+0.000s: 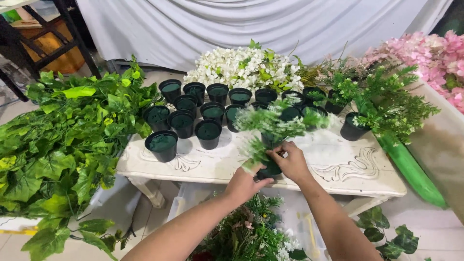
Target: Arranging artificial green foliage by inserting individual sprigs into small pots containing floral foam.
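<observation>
My left hand [246,181] grips a small black pot [269,169] at the front edge of the white carved table [217,166]. My right hand [291,162] pinches the stems of a green fern sprig with tiny white flowers [275,123] that stands in that pot. Both forearms reach in from the bottom of the view. The pot is mostly hidden behind my hands.
Several black pots filled with green foam [163,144] stand in rows on the table. White flower bunches [241,67] lie behind them, potted ferns [382,104] at right, pink blossoms [435,58] far right, large green leaves [63,135] at left. More greenery [246,232] lies below.
</observation>
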